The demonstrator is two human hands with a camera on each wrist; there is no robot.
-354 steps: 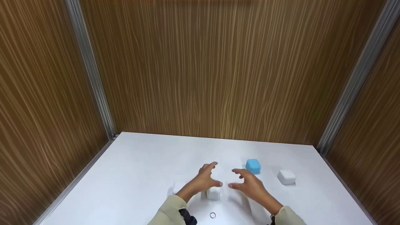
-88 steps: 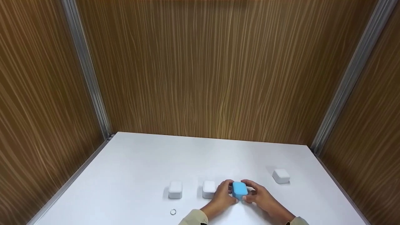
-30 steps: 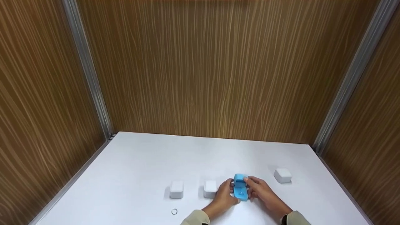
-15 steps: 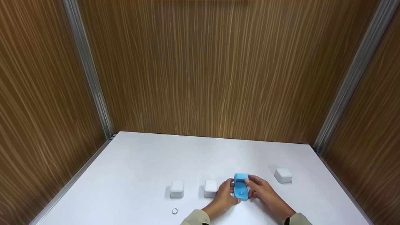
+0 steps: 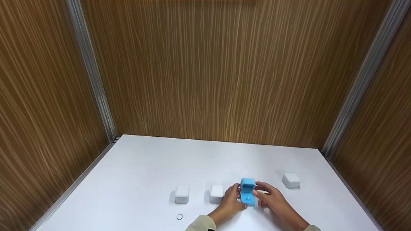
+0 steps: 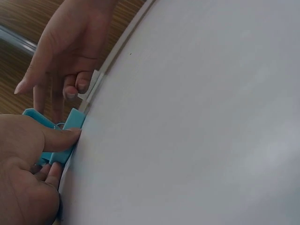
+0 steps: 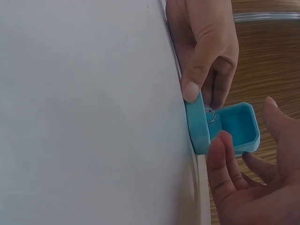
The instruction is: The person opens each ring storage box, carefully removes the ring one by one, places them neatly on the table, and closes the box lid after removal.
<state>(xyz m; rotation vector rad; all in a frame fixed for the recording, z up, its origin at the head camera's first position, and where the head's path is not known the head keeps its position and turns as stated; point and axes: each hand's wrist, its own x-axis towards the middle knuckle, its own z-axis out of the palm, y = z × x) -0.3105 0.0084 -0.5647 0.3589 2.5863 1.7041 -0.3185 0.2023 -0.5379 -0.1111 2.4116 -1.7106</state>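
A light blue ring box stands on the white table with its lid raised. A thin silver ring sits upright in its base. My left hand holds the base from the left, thumb at the front, as the left wrist view shows on the blue box. To the right, my right hand is loosely curved beside the box. In the right wrist view its thumb stands apart from the lid, and its fingertips are close to the base.
Two white ring boxes, one at the left and one near my left hand, stand closed. Another white box is farther right. A loose ring lies on the table. Wood-grain panels enclose the back and sides.
The blue box was brought from the back to the front, then its lid was raised. Over the last half second my right hand has let go of the lid and eased rightward.
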